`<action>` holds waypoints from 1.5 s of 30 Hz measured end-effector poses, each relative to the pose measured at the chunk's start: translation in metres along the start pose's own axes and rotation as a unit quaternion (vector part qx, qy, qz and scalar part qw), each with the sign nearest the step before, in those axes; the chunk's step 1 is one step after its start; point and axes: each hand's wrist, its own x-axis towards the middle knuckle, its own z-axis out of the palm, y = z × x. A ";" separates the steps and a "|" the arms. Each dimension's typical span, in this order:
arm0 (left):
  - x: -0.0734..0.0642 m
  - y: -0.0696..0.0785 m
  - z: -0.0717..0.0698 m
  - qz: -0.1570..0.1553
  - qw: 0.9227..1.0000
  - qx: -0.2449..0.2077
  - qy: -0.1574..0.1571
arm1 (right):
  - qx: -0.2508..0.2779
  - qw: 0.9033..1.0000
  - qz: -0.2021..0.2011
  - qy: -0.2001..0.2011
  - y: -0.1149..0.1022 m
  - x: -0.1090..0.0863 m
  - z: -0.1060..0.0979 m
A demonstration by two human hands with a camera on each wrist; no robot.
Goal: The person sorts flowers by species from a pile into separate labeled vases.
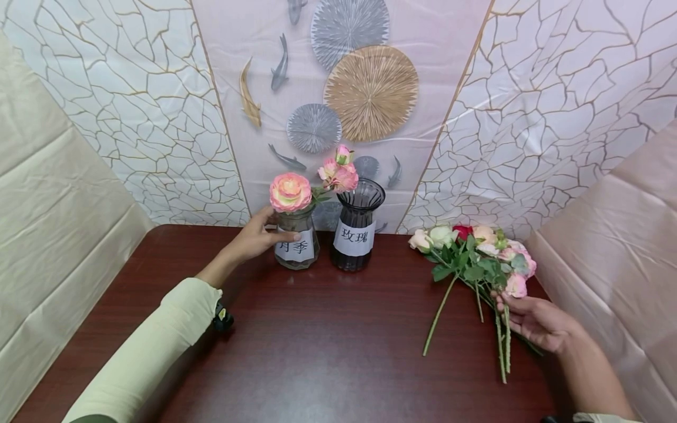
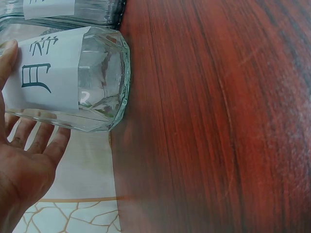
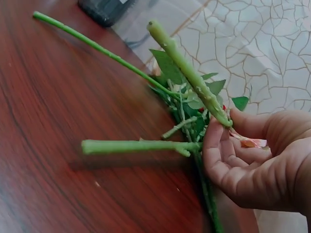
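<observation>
On the dark red-brown wooden table (image 1: 328, 346), head view: two glass vases stand side by side at the back edge, just apart. Clear vase (image 1: 297, 244), one white label with dark characters, holds one large pink-and-cream bloom (image 1: 290, 191). Dark smoked vase (image 1: 357, 226), one white label, with a small cluster of pink blossoms (image 1: 338, 171) showing between the two rims; which vase it stands in, cannot tell. Left hand (image 1: 259, 236), pale green sleeve, wraps the clear vase, thumb across the label front. Loose bunch of artificial flowers (image 1: 478, 252) lies at right: cream, pink, peach and one red head, green leaves, about five stems trailing toward the near edge. Right hand (image 1: 534, 320) rests on the stems, fingers loosely curled over them. Backdrop (image 1: 370, 88): printed sheet with three round fan shapes in full, several fish shapes, cracked gold-line pattern either side; plain cream and pink sheets at the flanks. Left wrist view: clear vase (image 2: 97, 82) faceted, label facing camera, thumb on the label edge, left hand (image 2: 24, 160) with fingers behind the glass; second vase's label corner just above. Right wrist view: three green stems (image 3: 141, 145) fan out over the wood; right hand (image 3: 252, 160) pinches one thick stem between thumb and curled fingers, leaves bunched just beside the palm.
</observation>
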 end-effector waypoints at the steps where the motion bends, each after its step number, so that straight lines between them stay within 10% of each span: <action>1: 0.000 0.000 0.000 0.000 1.000 0.000 0.000 | 0.014 1.000 -0.004 -0.007 0.001 0.002 0.001; 11: 0.000 0.001 0.000 0.003 1.000 0.000 -0.002 | 0.032 0.999 -0.010 0.008 0.006 0.010 0.012; 16: -0.001 0.003 0.000 0.002 1.000 0.002 -0.002 | 0.003 0.997 -0.015 0.079 0.006 0.014 0.028; 22: -0.002 0.005 0.000 -0.003 1.000 0.003 -0.001 | -0.056 0.971 -0.036 0.228 0.006 0.023 0.052; 32: 0.000 0.005 0.000 0.006 1.000 0.001 -0.001 | -0.041 0.937 -0.082 0.337 0.014 0.034 0.075; 45: 0.000 0.005 0.000 0.003 1.000 0.000 -0.001 | 0.015 0.940 -0.112 0.321 0.018 0.041 0.079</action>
